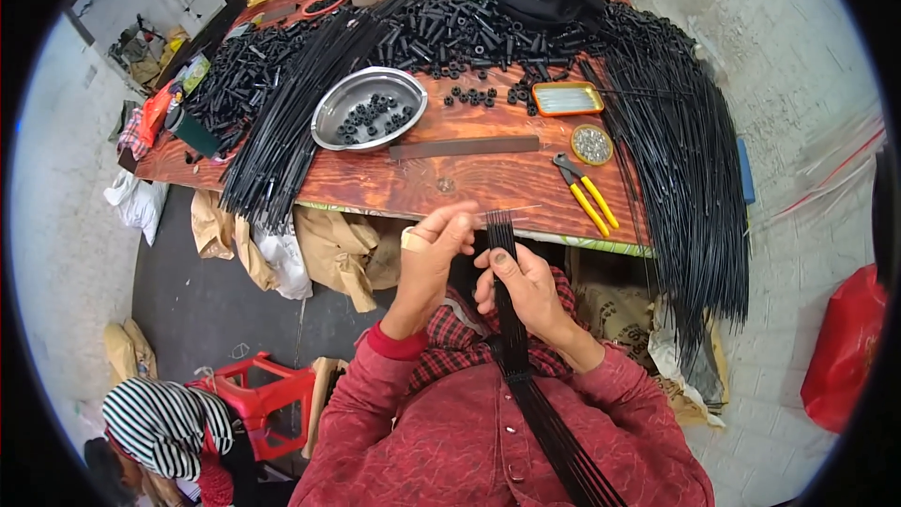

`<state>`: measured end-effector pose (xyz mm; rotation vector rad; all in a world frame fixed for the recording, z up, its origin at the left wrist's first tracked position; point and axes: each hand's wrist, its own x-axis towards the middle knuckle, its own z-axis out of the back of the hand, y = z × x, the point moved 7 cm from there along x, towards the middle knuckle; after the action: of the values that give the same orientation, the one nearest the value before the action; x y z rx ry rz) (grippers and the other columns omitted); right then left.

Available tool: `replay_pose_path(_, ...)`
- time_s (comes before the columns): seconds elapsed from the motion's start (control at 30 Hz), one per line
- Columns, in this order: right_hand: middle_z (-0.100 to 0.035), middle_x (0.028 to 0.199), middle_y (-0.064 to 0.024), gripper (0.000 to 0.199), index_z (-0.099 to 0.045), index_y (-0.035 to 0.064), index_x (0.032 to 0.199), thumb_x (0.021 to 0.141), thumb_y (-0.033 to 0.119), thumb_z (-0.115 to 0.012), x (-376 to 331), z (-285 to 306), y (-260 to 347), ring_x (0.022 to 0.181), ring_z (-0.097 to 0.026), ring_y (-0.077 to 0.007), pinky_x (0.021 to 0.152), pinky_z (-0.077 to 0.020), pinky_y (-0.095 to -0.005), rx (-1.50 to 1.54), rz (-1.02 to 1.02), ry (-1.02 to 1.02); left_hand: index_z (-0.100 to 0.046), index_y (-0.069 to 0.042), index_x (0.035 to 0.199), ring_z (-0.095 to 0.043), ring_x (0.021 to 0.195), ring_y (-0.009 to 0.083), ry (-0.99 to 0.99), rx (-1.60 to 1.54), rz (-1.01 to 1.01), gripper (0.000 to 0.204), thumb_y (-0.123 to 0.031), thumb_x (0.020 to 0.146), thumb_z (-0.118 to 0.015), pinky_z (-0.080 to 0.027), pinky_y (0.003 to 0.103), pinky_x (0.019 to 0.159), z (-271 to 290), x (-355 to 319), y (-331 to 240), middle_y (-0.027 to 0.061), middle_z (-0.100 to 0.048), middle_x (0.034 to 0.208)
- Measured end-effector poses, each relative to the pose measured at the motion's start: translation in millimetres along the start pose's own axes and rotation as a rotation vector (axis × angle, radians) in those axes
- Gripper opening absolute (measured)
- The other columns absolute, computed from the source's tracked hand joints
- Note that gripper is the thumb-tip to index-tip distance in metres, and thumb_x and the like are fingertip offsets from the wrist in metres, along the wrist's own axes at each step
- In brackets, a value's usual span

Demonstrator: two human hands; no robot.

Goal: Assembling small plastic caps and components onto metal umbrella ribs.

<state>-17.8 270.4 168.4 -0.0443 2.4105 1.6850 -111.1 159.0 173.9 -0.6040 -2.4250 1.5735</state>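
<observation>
A flat bundle of thin black strips [511,338] runs from my lap over my chest, its tips fanned side by side near the table edge. My right hand [530,291] is closed around it just below the tips, thumb on top. Beside it, my left hand [436,249] pinches a thin, pale needle-like wire [527,210] that lies across the strip tips; whether it passes through them I cannot tell. A pale yellow wrap covers part of a left finger. Yellow-handled pincers [587,195] lie on the table beyond my right hand.
On the wooden table [375,190] are a metal bowl [324,122] of black rings, a dark flat bar [465,147], an orange-rimmed tin [567,99], a round dish [592,145] and long black strip piles [666,160]. Co-workers sit across the table and behind left, near a red stool [272,394].
</observation>
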Motion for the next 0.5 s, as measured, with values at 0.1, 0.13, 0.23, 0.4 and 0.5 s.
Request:
replay_pose_path(0.1,-0.067,0.075,-0.0088,0.041,-0.058,-0.0014,0.112,0.106,0.038,-0.051,-1.2,1.2,-3.9,0.06,-0.064,-0.0132,0.057,-0.0517,-0.0237,-0.036,-0.013,-0.003,-0.071,0.003,0.113,-0.055,0.073,0.0068,0.004,0.045,0.066,0.026,-0.015,0.095,-0.07,-0.047,0.022,0.069,-3.7,4.9,7.1,0.0028,-0.068,0.09)
replay_pose_path(0.13,-0.067,0.074,-0.0086,0.038,-0.058,-0.0017,0.112,0.106,0.035,-0.051,-1.4,0.8,-1.7,0.06,-0.064,-0.0133,0.057,-0.0517,-0.0237,-0.031,-0.028,-0.006,-0.071,0.003,0.113,-0.055,0.073,0.0068,0.013,0.043,0.058,0.026,-0.015,0.095,-0.07,-0.047,0.022,0.069,-4.7,5.6,6.0,0.0028,-0.068,0.09)
replay_pose_path(0.23,-0.067,0.072,-0.007,0.029,-0.06,-0.002,0.113,0.107,0.025,-0.051,4.5,0.0,1.8,0.059,-0.065,-0.0113,0.055,-0.0515,-0.023,-0.057,-0.007,0.012,-0.071,0.002,0.116,-0.054,0.07,0.0042,-0.001,0.091,0.07,0.027,-0.013,0.094,-0.071,-0.045,0.019,0.064,-3.7,7.6,4.5,0.0002,-0.069,0.088)
replay_pose_path(0.4,-0.068,0.075,-0.0063,0.028,-0.062,-0.0012,0.111,0.106,0.025,-0.052,14.3,8.8,0.0,0.061,-0.065,-0.0096,0.056,-0.0512,-0.0229,-0.016,-0.053,-0.006,-0.074,0.0,0.112,-0.054,0.068,0.0031,-0.012,0.231,0.024,0.023,-0.013,0.093,-0.071,-0.045,0.019,0.062,-11.8,18.4,-1.8,0.0002,-0.071,0.085)
replay_pose_path(0.5,-0.07,0.087,-0.0096,0.032,-0.057,-0.0009,0.114,0.107,0.029,-0.05,20.4,12.6,0.8,0.065,-0.067,-0.0116,0.059,-0.0534,-0.0232,0.066,-0.028,-0.013,-0.074,0.0,0.112,-0.053,0.067,0.0029,0.005,0.227,0.047,0.023,-0.013,0.093,-0.071,-0.045,0.019,0.061,-8.7,27.5,4.0,-0.0004,-0.07,0.085)
